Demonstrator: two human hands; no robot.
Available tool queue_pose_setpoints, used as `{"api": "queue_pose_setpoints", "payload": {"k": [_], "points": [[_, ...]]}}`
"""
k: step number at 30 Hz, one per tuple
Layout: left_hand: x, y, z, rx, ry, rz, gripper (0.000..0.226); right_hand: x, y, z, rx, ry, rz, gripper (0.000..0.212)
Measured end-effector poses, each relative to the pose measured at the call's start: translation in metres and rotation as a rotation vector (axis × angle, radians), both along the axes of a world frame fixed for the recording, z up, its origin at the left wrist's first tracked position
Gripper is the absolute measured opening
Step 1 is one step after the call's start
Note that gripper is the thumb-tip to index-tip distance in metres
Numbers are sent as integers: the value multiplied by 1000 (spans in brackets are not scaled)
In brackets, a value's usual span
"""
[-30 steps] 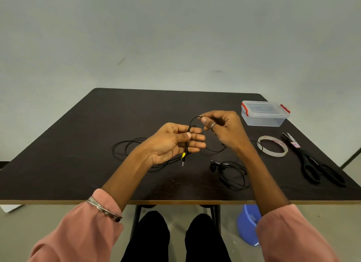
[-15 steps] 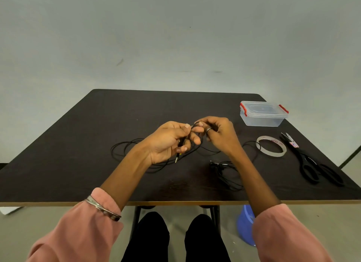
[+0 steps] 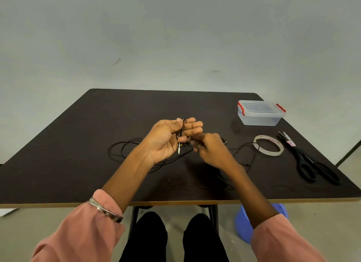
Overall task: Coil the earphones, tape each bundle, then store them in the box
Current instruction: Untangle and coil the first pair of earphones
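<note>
Black, thin, limp earphone cable [image 3: 180,134] weighs little; left hand [image 3: 170,136] grip clamps its plug end, right hand [image 3: 209,148] grip pinches the cable.

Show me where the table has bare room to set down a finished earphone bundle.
Bare table: the far strip behind both hands, left of the lidded plastic box, and the near-left corner in front of the loose black cable. Crowded: the right side, with tape roll and scissors, and cable under the right hand.
</note>
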State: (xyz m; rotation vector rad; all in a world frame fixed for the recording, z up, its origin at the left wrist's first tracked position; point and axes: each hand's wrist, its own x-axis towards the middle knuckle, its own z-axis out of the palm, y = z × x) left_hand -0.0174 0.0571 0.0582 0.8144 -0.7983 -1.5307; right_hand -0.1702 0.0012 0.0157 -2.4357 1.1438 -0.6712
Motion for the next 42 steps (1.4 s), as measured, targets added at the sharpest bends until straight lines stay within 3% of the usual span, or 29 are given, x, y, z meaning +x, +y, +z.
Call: {"api": "queue_pose_setpoints", "payload": {"k": [4,7,10,13,16,20,24,29,33,38,42], "points": [[-3,0,1,-3,58,3,31,-4,-7,1,-43,20,-90,21],[-3,-4,-1,-69,36,77,30,-7,-3,7,29,176,42,22],[0,-9,-1,-124,-60,175,21,-4,14,10,119,316,200,26],[3,-12,-4,-188,-217,240,20,-5,27,19,166,295,264,28],[4,-11,-12,-249,-388,243,26,-8,32,40,88,291,289,24],[3,-5,-19,-283,-435,113,34,-16,24,70,-50,41,250,15],[4,3,-22,-298,-501,-122,38,-25,7,86,138,-311,168,7],[-4,11,-19,-254,-401,-237,36,-19,-9,84,230,-503,86,8],[-4,11,-16,-232,-192,-274,37,-15,-12,71,226,-617,52,11],[3,7,-7,-284,-16,-215,40,-9,-2,29,240,-467,77,15],[13,1,-3,-295,-112,-92,40,-2,16,11,295,-274,117,21]]}}
